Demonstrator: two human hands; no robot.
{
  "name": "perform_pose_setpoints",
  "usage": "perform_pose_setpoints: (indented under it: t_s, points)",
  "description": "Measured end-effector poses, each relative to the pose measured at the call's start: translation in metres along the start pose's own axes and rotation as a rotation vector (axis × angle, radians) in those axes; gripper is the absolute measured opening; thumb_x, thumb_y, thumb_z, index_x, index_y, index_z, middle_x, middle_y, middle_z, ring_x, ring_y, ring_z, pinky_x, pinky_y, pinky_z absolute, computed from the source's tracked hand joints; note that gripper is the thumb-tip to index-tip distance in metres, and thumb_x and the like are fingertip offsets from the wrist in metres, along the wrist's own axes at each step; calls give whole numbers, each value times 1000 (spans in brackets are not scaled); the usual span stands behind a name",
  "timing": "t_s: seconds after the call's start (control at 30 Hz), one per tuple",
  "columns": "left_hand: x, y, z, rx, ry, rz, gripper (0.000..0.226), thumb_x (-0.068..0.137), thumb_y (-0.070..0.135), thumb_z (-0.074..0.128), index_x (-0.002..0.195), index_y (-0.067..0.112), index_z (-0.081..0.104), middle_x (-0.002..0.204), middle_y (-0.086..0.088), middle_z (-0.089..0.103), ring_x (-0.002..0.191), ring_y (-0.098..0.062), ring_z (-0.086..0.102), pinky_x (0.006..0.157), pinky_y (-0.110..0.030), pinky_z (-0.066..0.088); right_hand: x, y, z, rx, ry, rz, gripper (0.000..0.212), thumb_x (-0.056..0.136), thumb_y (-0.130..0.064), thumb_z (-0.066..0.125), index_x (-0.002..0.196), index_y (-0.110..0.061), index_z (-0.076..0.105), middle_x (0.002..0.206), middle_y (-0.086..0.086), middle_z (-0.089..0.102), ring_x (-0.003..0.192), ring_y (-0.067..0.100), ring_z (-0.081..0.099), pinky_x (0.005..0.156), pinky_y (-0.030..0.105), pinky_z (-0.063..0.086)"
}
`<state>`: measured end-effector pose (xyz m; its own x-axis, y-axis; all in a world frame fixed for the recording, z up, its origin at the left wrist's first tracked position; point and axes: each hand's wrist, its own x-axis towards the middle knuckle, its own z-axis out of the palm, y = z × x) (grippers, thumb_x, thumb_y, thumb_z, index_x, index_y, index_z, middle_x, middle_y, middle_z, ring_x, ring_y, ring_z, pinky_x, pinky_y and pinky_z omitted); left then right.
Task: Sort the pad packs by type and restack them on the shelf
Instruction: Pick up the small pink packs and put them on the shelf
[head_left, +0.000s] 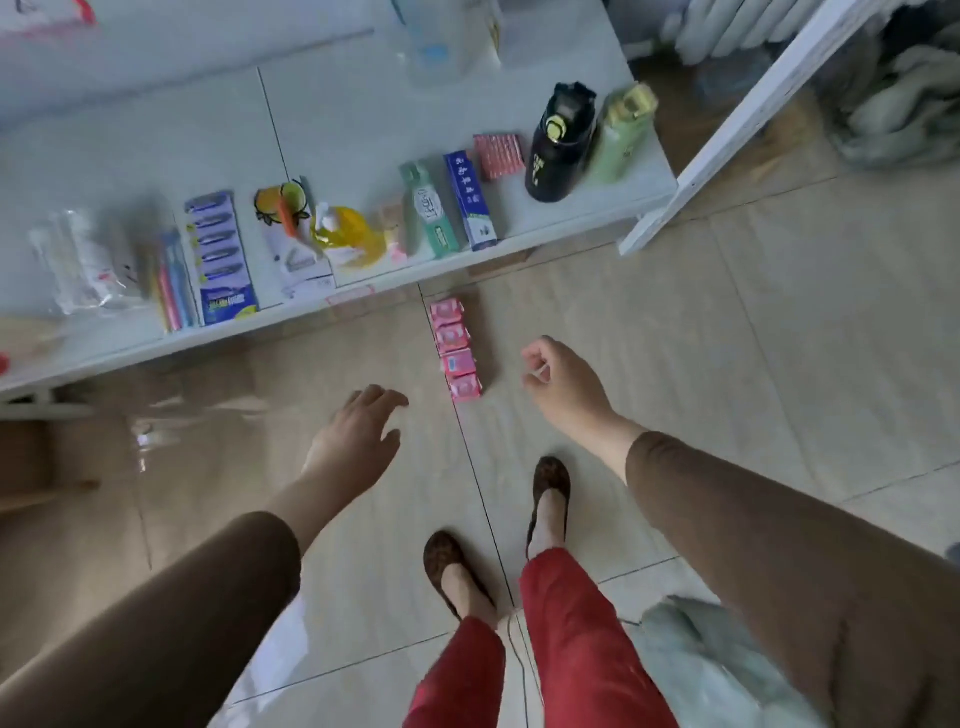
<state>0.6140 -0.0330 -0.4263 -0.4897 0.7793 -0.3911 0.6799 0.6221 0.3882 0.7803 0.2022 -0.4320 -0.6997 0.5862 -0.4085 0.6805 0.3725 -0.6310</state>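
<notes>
Tiled floor (675, 322) by a low white shelf (363, 78). Four pink pad packs (456, 349) lie in a row on the floor, under the shelf edge. Left hand (358, 434) relaxed, empty; right hand (563, 384) loosely curled, empty. Risk: near-identical packs, types get mixed; crowded shelf, toothpaste boxes (452, 208) may topple.

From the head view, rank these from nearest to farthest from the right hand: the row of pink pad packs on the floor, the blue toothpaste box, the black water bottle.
1. Row of pink pad packs, on the floor just left of the right hand.
2. Blue toothpaste box, on the shelf edge above.
3. Black water bottle, farther back on the shelf.
</notes>
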Motion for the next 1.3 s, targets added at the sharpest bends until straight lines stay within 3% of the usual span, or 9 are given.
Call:
perform_pose_setpoints:
  t_s: [0.13,0.37,0.53,0.7,0.9,1.1,1.3]
  points:
    - [38,-35,84,-54,-29,-79,40,88,17,63,127,23,56,122,2,56,115,-23,52,93,-37,43,25,64,78,-93,-99,-7,37,89,-15,63,125,-17,53,115,3,57,91,17,55,78,27,39]
    - [134,-81,212,-73,-8,-179,46,87,15,61,133,21,53,126,-3,54,114,-26,54,86,-36,45,99,158,187,-242,-212,-49,57,85,-17,66,137,-22,44,120,7,49,104,26,57,79,29,41]
    - [193,-103,277,-89,20,-199,48,89,17,61,135,22,51,129,-3,51,116,-25,53,85,-42,51,144,202,255,-229,-191,-117,64,82,-11,68,139,-26,43,125,4,44,109,26,54,83,37,51]
    - [238,-117,313,-62,91,-137,49,89,17,63,136,22,50,128,-6,52,115,-26,53,81,-42,52,175,221,305,-395,-115,-213,72,78,-12,69,141,-32,42,127,1,42,106,23,50,65,31,51]
    - [271,-126,330,8,150,-58,49,86,27,69,132,23,53,118,-6,53,111,-25,50,73,-37,48,189,224,334,-532,23,-268,60,75,-19,73,130,-28,51,121,3,46,107,26,47,72,37,51]
    - [279,-123,349,145,139,-101,76,71,39,83,134,19,44,127,-8,49,117,-29,46,90,-45,48,182,244,336,-537,-32,-292,47,74,-18,70,116,-15,49,105,3,57,95,26,55,58,33,33]
    - [257,-106,350,-26,96,-223,61,76,25,80,122,12,43,115,-10,55,106,-30,52,80,-44,48,164,259,288,-285,-54,-168,52,75,-21,70,120,-12,47,114,5,54,102,26,55,67,37,51]
